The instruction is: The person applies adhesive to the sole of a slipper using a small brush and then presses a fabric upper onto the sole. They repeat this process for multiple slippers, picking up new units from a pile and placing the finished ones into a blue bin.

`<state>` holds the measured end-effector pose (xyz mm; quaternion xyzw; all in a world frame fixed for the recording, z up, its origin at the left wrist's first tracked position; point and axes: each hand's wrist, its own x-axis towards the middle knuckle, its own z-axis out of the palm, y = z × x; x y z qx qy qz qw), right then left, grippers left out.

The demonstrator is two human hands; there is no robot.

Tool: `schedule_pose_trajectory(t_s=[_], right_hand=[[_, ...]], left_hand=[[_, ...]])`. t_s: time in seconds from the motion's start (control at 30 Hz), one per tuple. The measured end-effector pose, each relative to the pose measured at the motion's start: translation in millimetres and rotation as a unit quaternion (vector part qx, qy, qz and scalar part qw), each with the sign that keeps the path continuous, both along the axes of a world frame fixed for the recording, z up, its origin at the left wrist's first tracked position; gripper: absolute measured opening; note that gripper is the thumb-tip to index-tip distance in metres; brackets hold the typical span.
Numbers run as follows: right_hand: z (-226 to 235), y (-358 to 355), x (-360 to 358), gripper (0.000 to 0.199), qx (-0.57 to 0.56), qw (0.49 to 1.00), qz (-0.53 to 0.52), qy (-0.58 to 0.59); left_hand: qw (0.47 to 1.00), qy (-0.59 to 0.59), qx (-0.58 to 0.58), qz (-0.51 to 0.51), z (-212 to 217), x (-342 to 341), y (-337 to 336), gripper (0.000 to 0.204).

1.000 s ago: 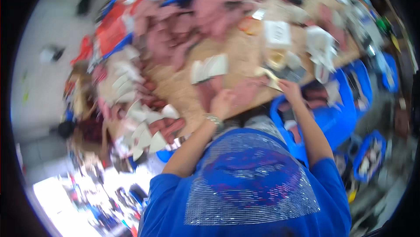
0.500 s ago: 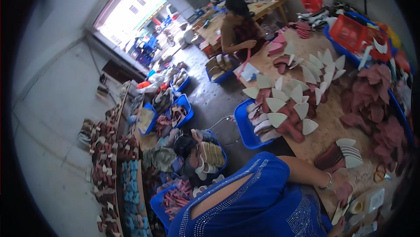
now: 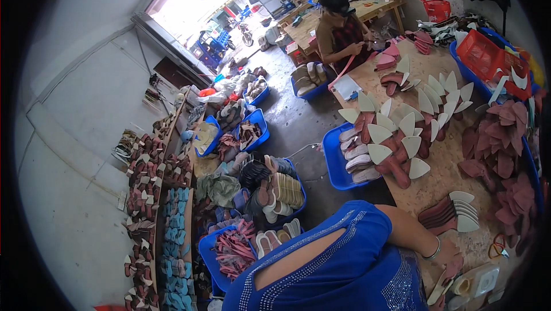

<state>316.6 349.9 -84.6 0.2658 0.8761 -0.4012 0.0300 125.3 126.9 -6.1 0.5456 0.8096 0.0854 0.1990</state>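
Worktable point(image 3: 442, 179), left hand point(image 3: 450, 252) on pink piece point(image 3: 453, 268)

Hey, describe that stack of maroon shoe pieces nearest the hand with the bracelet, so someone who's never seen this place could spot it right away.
Start at the long wooden worktable on the right. At its near end, just above the hand wearing the bracelet, lies the fanned stack. Unlike the loosely scattered pieces farther up the table, its maroon strips overlap tightly, their white tips spread out towards the right.

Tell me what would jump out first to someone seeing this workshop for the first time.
The long wooden worktable on the right, covered with fanned rows of maroon shoe pieces with cream tips. Blue bins of shoe parts crowd the floor beside it. At the bottom, the person's left hand rests on the table near a fanned stack.
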Motion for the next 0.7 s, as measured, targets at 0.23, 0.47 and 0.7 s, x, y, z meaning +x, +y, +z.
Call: schedule_pose_trajectory(t_s=[0.23, 0.47, 0.7], right_hand=[[-3, 7, 9, 0.034, -0.005, 1.000, 0.000, 0.002], [-1, 24, 17, 0.034, 0.010, 1.000, -0.001, 0.023], [3, 26, 43, 0.034, 0.002, 0.999, -0.037, 0.034]], left_hand=[[0.998, 0.025, 0.026, 0.051, 15, 6, 11, 0.062], [0.998, 0.042, 0.015, 0.044, 36, 1, 9, 0.051], [0.995, -0.009, -0.081, 0.055, 7, -3, 15, 0.031]])
